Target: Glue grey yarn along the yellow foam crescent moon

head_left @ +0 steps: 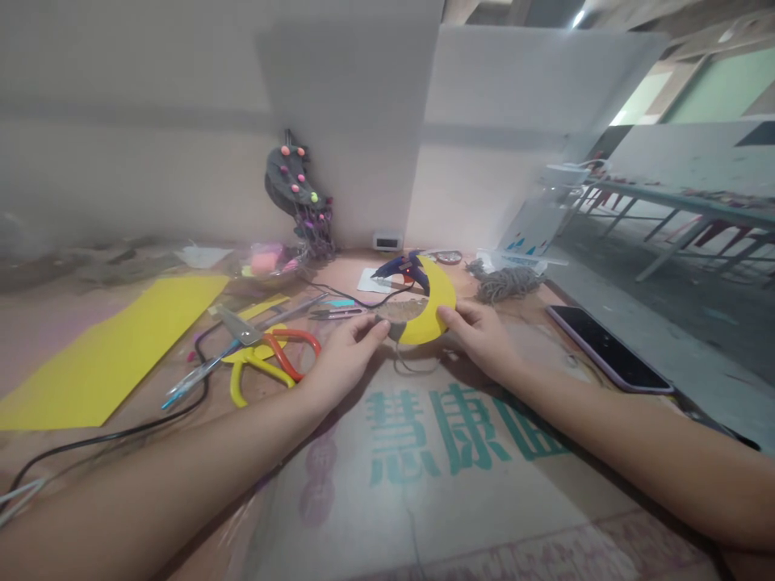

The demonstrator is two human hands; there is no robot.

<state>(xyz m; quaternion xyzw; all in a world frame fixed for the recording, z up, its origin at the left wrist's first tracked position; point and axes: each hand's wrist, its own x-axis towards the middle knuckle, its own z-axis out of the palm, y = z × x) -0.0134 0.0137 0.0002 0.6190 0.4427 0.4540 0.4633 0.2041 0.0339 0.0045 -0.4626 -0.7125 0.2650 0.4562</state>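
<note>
Between my two hands I hold up a yellow crescent moon cutout [441,303], whose lower left tip is wrapped in grey yarn [396,330]. The fingers of my left hand [358,340] pinch that wrapped tip. My right hand [478,329] grips the moon's outer right edge between thumb and fingers. A loose strand of yarn hangs below the moon. Just behind it lies a blue glue gun [396,267] with a small red light, partly hidden by the moon. Scissors [266,343] with red and yellow handles lie left of my left hand.
At left are a yellow sheet [130,347], a pen [197,378] and a black cable. Thread snips [339,313] lie behind my left hand. A grey decorated moon [289,181] stands against the partition. Grey yarn [508,282] and a phone [609,347] are at right.
</note>
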